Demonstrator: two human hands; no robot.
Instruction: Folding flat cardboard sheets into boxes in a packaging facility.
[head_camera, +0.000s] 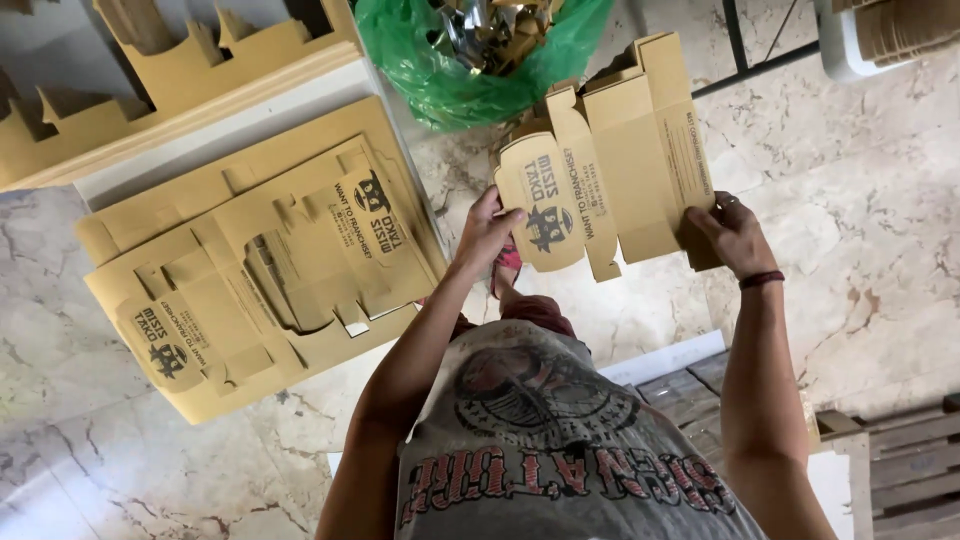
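Note:
I hold a flat, die-cut brown cardboard box blank (625, 150) with black printing in front of me, above the marble floor. My left hand (487, 232) grips its rounded left flap. My right hand (735, 235), with a dark band at the wrist, grips its lower right edge. To my left a stack of the same unfolded box blanks (260, 260) lies on a white surface.
A green plastic bag (470, 60) full of scraps stands just beyond the held blank. More cut cardboard sheets (150, 80) lie at the top left. A wooden pallet (890, 470) sits at the lower right, and a white bin (850, 40) at the top right.

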